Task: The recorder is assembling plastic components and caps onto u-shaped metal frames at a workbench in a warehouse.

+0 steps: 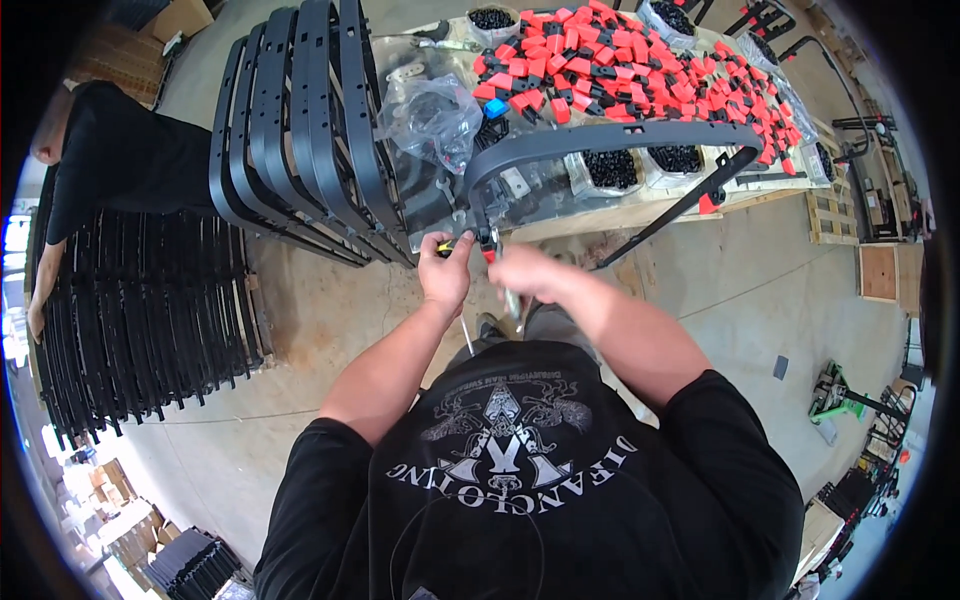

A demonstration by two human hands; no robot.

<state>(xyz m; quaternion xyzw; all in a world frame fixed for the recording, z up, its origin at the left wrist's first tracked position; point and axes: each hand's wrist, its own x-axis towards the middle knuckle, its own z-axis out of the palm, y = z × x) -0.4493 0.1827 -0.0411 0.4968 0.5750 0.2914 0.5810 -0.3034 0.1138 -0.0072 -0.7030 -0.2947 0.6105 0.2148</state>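
A: What are the fingers doing?
B: Left hand (447, 272): thumb and fingertips pinch a yellow-and-black tool handle (445, 247). The right hand (528, 272) is blurred; its fingers look curled round a silver hand tool (513, 303), though I can't tell how tightly.

A: And that pale rod (467, 335)?
B: It shows just below the left hand. I can't tell whether it joins the handle.

A: Where's the workpiece?
B: The bent black metal frame (620, 143) has its left end right at the hands, beside a small red piece (489, 256). From there it arches across the near side of the workbench (560, 222), and its right leg slants down, carrying a red-and-black clip (710, 201).

A: What's on the bench?
B: A heap of red-and-black plastic parts (640, 70), a crumpled clear bag (435, 115), an open-ended wrench (447, 190) and containers of small black pieces (610, 170).

A: Further out?
B: On the left, a row of similar black frames (300, 120) stands near a co-worker in a black shirt (130, 150). Well off to the right there's a green pallet jack (838, 395).
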